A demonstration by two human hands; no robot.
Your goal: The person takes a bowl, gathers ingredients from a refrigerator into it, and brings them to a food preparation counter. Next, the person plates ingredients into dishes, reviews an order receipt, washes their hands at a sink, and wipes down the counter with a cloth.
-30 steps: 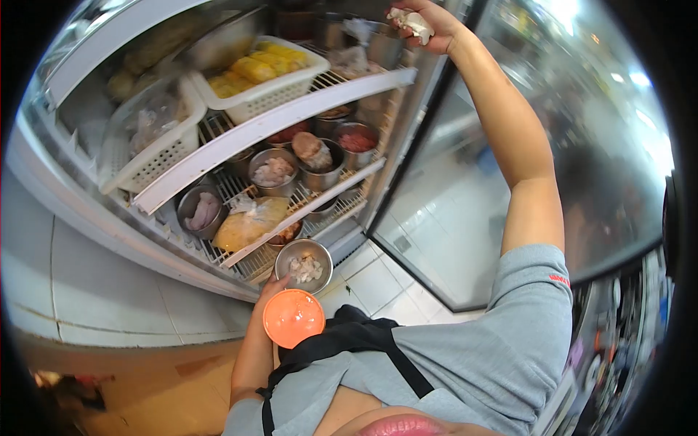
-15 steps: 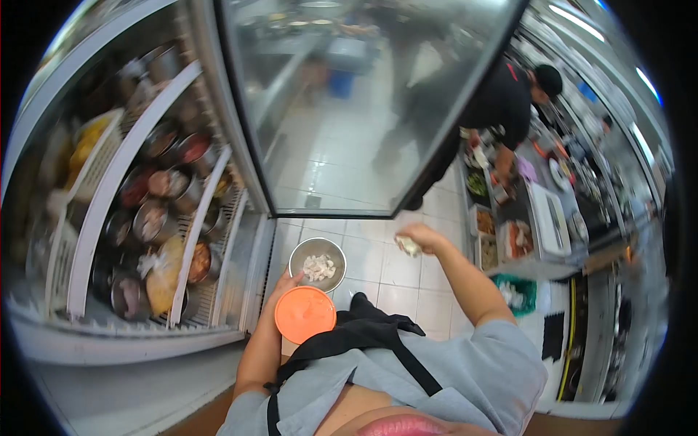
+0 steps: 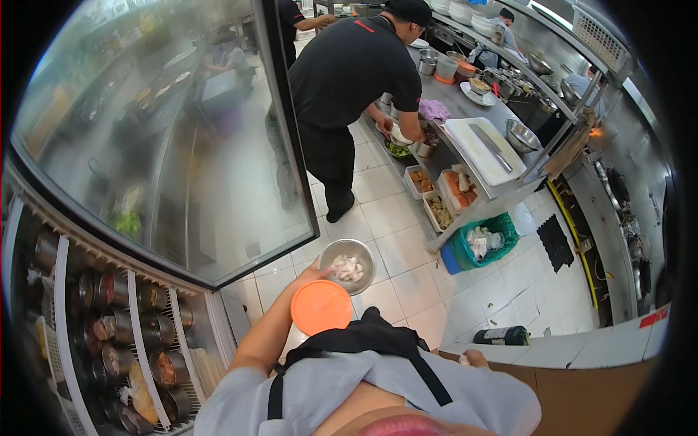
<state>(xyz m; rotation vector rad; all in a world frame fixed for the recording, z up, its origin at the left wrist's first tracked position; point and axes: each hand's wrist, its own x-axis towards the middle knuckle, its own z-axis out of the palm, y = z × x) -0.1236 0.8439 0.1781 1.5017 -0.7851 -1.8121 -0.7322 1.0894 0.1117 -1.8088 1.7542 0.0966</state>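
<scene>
Left hand [image 3: 314, 272] has the bowl [image 3: 368, 261], out ahead of the body and above the floor. Thumb side over the near rim, other fingers hidden under it; looks like a one-sided rim pinch, bowl fairly level, probably so the white chunks [image 3: 347, 269] stay put.

Orange lid [image 3: 321, 308] is just on the body side of the bowl, overlapping the left arm. Likely pinned between forearm and apron [image 3: 352, 345] so one arm carries both. Underside hidden; can't tell if a tub is attached.

Right hand [image 3: 474, 358] is well to the right of the bowl, low by the torso. Only part shows past the shirt; fingers look curled, but can't tell if they're pinching anything. A pale bit at the tips is too small to call.

Fridge [image 3: 64, 312] is left of the bowl, door [image 3: 167, 145] swung out, glass fogged, so what's behind it is a blur. Pans [image 3: 154, 328] stand close-packed, presumably to save shelf room; outer ones cut off, contents mostly unclear. Co-worker [image 3: 356, 80] beyond the bowl leans at the worktop [image 3: 520, 185], hands partly blocked
</scene>
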